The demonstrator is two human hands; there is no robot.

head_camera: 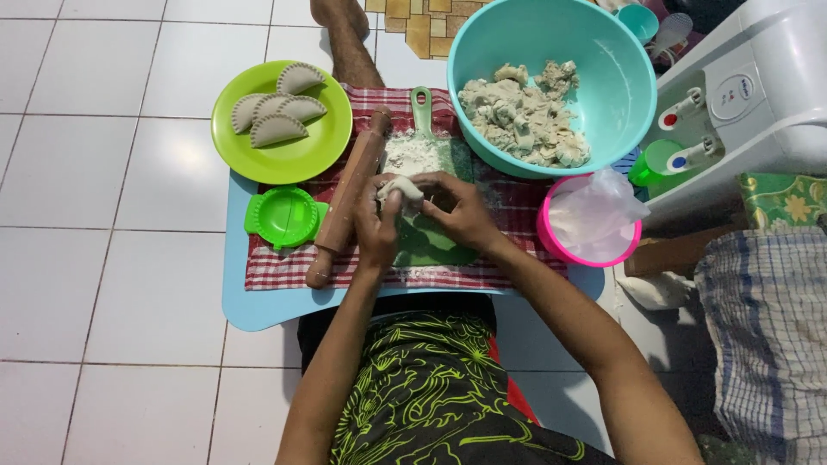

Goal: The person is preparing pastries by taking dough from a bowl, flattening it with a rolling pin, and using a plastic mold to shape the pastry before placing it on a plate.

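Dough lump in both hands (rolling pin beside).

dough lump mostly under fingers; checked towel cut off right; pink bowl contents perhaps flour

A pale, floury lump of dough, soft and irregular, pinched between the left hand and right hand, held just above the green cutting board near the middle of the checked cloth.
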